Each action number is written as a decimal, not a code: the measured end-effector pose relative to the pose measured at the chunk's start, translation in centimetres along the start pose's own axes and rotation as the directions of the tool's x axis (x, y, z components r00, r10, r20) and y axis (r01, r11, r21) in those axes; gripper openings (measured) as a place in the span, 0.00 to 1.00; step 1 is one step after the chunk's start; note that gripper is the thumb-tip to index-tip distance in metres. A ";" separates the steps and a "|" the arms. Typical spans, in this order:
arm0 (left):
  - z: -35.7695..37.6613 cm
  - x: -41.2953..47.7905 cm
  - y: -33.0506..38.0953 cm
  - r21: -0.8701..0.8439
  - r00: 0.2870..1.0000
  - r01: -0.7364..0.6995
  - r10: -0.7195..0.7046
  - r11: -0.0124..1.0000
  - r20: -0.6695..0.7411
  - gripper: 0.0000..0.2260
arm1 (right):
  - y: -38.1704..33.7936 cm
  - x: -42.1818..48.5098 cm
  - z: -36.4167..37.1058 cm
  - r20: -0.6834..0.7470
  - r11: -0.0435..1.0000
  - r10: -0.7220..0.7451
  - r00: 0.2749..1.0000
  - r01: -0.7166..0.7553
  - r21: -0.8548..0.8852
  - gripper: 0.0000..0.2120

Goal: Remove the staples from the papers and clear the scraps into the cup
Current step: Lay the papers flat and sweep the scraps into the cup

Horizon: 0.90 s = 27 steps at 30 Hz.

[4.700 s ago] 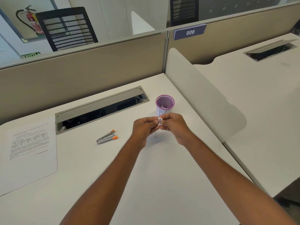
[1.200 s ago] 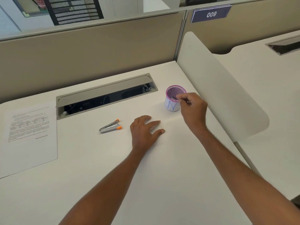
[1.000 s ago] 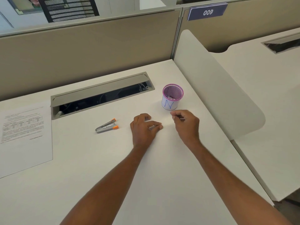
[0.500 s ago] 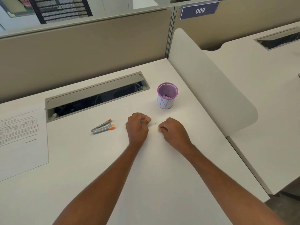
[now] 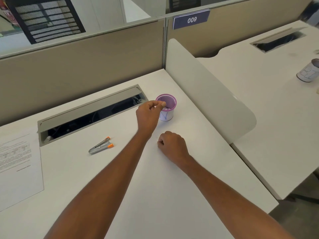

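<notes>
Change: half a second back both hands lay curled on the desk; the left hand has since risen to the cup, probably to drop another scrap.
Left hand: thumb and forefinger pinched over the rim; scrap too small to see.
Right hand: loose fist resting on the desk, contents unclear.
Cup: near the desk's far right edge.

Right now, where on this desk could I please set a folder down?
Free: between the printed sheet and left forearm, nearer than the staple remover; also from the right hand to the divider. Crowded: around the cup, by the left hand.
</notes>
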<state>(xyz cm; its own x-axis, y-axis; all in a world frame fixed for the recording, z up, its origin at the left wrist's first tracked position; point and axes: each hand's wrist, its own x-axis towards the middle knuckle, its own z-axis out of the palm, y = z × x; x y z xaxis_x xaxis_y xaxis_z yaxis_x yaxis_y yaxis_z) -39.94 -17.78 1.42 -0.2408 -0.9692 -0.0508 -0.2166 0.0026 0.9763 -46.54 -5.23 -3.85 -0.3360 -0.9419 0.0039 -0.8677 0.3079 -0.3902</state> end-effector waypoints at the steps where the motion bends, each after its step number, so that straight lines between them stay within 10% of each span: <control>1: 0.6 0.6 0.4 0.025 1.000 -0.013 0.013 1.000 0.009 0.08 | 0.0 -0.1 0.3 -0.018 1.000 0.001 1.000 0.000 0.008 0.09; 11: 1.9 3.3 0.3 0.236 0.999 0.009 -0.017 0.972 0.032 0.11 | 0.5 -0.2 1.6 -0.119 0.999 -0.024 0.993 0.029 0.040 0.09; 21: -1.4 0.1 0.2 0.102 0.998 0.021 -0.027 0.995 0.061 0.09 | 3.8 0.7 -0.9 0.170 0.819 0.096 0.981 -0.175 0.546 0.05; 27: -4.9 -4.2 -4.8 0.287 0.998 -0.037 0.024 0.957 0.049 0.07 | 3.3 0.4 -0.5 0.127 0.857 0.044 0.991 -0.103 0.505 0.04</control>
<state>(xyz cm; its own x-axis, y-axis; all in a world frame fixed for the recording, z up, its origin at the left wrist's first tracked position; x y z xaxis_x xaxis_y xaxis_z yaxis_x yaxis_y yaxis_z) -33.26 -14.94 -1.98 -0.2923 -0.9556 -0.0379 -0.4703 0.1091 0.8757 -49.75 -4.48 -4.67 -0.3246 -0.9368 -0.1308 -0.5239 0.2932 -0.7997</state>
